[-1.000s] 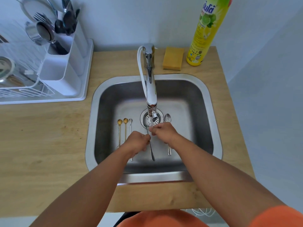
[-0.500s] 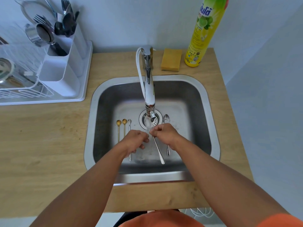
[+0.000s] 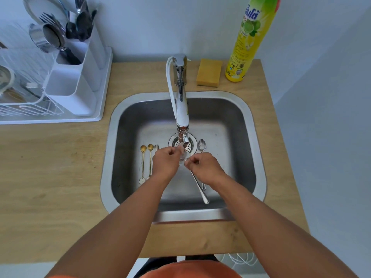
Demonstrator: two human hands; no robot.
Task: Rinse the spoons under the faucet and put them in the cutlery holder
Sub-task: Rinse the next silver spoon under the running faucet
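Since earlier: left hand (image 3: 165,161) shifted up beside faucet (image 3: 182,109) stream. Right hand (image 3: 202,167) pinches spoon (image 3: 197,184) at neck, left fingers rub bowl; handle trails over sink (image 3: 249,157). Advice: rotate bowl under water.

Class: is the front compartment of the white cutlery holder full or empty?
Empty: front compartment of the white cutlery holder shows only bare white walls.

Both hands, right hand (image 3: 202,167) and left hand (image 3: 165,162), hold a spoon (image 3: 198,187) under the faucet (image 3: 181,109).
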